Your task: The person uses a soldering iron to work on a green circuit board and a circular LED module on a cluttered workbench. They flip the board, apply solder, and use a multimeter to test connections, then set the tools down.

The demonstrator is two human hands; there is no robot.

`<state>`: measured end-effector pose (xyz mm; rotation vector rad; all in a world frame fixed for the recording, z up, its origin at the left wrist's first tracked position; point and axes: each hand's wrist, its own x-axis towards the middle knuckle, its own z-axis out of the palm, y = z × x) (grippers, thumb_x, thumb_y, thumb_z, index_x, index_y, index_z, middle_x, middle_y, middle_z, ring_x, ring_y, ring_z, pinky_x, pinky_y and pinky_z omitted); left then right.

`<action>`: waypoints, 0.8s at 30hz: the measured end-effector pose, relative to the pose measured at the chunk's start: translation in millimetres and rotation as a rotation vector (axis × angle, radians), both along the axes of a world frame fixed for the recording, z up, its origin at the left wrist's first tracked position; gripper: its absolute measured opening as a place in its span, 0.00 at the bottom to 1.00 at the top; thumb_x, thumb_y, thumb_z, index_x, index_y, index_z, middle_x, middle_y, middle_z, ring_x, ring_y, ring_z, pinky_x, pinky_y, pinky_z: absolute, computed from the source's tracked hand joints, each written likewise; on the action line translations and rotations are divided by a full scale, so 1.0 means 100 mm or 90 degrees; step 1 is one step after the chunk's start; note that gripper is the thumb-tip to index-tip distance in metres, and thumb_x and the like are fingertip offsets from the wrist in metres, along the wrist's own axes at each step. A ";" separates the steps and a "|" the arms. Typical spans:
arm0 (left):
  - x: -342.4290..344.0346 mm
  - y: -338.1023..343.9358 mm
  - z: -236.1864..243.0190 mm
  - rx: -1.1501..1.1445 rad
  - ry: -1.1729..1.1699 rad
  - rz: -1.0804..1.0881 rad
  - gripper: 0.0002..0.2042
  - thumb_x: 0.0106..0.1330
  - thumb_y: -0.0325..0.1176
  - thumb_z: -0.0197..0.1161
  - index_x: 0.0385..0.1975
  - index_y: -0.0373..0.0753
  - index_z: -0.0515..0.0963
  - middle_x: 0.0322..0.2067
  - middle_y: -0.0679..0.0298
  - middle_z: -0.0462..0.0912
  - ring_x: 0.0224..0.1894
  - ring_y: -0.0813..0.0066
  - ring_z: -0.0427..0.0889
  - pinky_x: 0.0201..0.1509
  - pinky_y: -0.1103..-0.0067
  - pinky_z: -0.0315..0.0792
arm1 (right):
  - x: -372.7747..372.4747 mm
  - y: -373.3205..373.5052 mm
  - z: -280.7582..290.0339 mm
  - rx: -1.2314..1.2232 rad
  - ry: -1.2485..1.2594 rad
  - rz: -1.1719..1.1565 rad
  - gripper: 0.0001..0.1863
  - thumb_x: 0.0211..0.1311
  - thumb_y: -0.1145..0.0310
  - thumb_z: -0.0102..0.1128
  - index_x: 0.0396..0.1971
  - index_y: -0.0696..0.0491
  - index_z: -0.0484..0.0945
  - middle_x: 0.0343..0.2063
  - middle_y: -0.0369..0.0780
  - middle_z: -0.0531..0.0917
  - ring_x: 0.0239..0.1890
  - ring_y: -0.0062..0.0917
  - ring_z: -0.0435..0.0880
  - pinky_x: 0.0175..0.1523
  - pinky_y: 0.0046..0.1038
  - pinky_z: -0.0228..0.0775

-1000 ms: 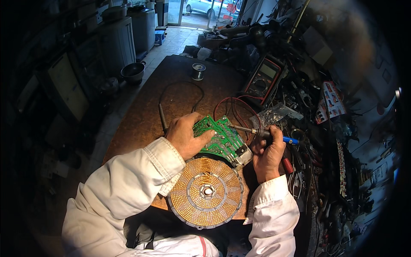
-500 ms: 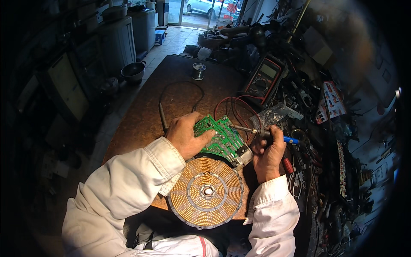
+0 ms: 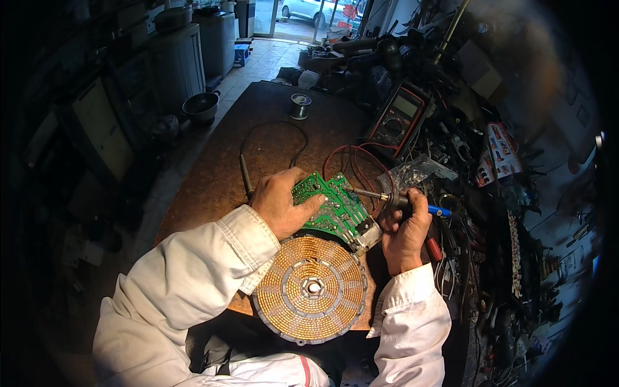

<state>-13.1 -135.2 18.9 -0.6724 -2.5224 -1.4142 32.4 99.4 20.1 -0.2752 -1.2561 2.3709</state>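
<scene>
At the table (image 3: 209, 171), the left hand (image 3: 276, 205) is holding the board (image 3: 347, 209) and the right hand (image 3: 407, 233) is gripping the iron (image 3: 398, 202) (both staying as before).

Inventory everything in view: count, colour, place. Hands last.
Table: one, brown, centre
Circuit board: one, green, over table
Soldering iron: one, blue and black, pointing at circuit board
Induction coil: one, copper-coloured, table's near edge
Solder spool: one, silvery, table's far end
Multimeter: one, black and red, right
Leads: uncounted, red and black, beyond circuit board
Probe: one, dark, left of circuit board
Pan: one, dark, beyond table's left edge
Car: one, whitish, outdoors
Clutter: uncountable, mixed, right
Sleeves: two, cream, foreground
Left hand: one, bare, holding circuit board
Right hand: one, bare, holding soldering iron
</scene>
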 end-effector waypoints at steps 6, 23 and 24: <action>0.00 0.01 -0.01 0.000 0.016 0.004 0.18 0.60 0.37 0.72 0.42 0.28 0.80 0.35 0.48 0.86 0.38 0.63 0.87 0.43 0.70 0.79 | 0.01 0.01 0.01 0.009 0.009 0.007 0.10 0.68 0.63 0.54 0.26 0.49 0.69 0.12 0.32 0.70 0.08 0.13 0.61 0.14 0.18 0.54; 0.00 0.01 -0.02 0.007 -0.011 0.003 0.17 0.61 0.36 0.72 0.42 0.29 0.80 0.34 0.50 0.87 0.36 0.65 0.87 0.42 0.71 0.79 | -0.01 -0.03 0.00 0.011 -0.010 -0.029 0.10 0.67 0.64 0.58 0.27 0.49 0.70 0.12 0.32 0.71 0.08 0.14 0.64 0.12 0.18 0.55; 0.00 0.01 -0.02 0.007 -0.014 0.002 0.17 0.61 0.36 0.72 0.42 0.29 0.80 0.34 0.50 0.87 0.36 0.65 0.87 0.42 0.71 0.79 | -0.01 -0.04 0.01 0.008 -0.012 -0.027 0.10 0.67 0.64 0.58 0.27 0.49 0.70 0.12 0.32 0.71 0.08 0.14 0.64 0.12 0.18 0.56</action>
